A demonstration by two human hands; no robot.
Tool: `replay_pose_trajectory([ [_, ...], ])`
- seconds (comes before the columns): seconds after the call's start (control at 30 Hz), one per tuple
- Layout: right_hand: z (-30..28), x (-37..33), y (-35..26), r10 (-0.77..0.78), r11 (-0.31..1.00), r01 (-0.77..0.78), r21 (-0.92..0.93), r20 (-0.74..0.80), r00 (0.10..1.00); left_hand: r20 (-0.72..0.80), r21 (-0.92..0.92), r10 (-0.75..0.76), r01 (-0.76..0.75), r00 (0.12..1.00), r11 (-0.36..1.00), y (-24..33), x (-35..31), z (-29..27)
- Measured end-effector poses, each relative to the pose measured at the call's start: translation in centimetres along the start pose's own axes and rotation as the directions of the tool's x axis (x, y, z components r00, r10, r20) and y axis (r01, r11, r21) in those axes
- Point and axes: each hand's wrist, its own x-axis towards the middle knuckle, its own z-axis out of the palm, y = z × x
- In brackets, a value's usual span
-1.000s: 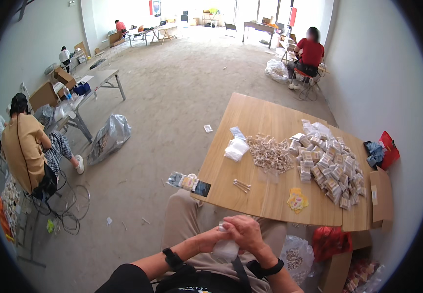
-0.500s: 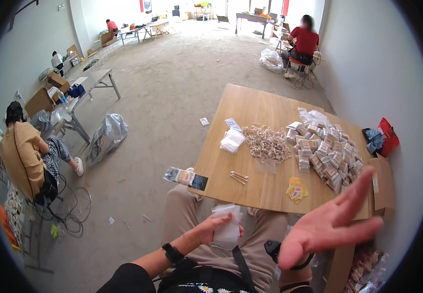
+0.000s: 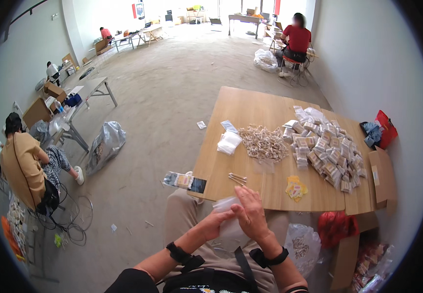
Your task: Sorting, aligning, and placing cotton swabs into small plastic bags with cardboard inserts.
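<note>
Above my lap, just off the table's front edge, my left hand (image 3: 214, 223) is closed around a stack of small clear plastic bags (image 3: 229, 229). My right hand (image 3: 251, 215) lies against the right side of the stack, its fingers stretched out, its thumb near the left thumb. Its palm side is hidden. On the wooden table (image 3: 270, 193) beyond my hands lie a few loose cotton swabs (image 3: 237, 178). To their right is a small pile of yellow cards (image 3: 296, 189). A packet of swabs (image 3: 185, 181) sits at the table's left corner.
Farther back lie a heap of loose swabs (image 3: 263, 142), flat clear bags (image 3: 229, 142) and a big pile of filled packets (image 3: 326, 151). A cardboard box (image 3: 382, 176) stands at the right edge. A clear bag of swabs (image 3: 302, 248) is beside my right leg. Other people sit at tables farther off.
My right hand has swung in from the right, where it was spread in the air, and now touches the bag stack. The left hand keeps its hold.
</note>
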Motion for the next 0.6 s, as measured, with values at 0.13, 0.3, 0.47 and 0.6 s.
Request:
replay_pose_trajectory([
  [0.13,-0.5,-0.9,-0.3,0.113,0.993,-0.098,0.073,-0.246,0.963,-0.143,0.023,0.076,-0.074,0.987,0.997,1.1,0.3,0.3],
  [0.3,0.7,-1.1,-1.8,0.424,0.836,-0.336,0.433,-0.122,0.898,-0.2,-0.01,0.283,-0.291,0.938,0.957,3.9,1.6,1.6],
  [0.47,1.6,-0.1,-1.5,0.576,0.535,-0.451,0.714,0.082,0.813,0.025,-0.085,0.303,-0.3,0.953,0.95,4.1,2.2,2.6],
  [0.6,1.2,0.0,-1.8,0.566,0.524,-0.422,0.74,0.068,0.821,0.028,-0.114,0.329,-0.324,0.944,0.939,4.3,1.9,4.0],
])
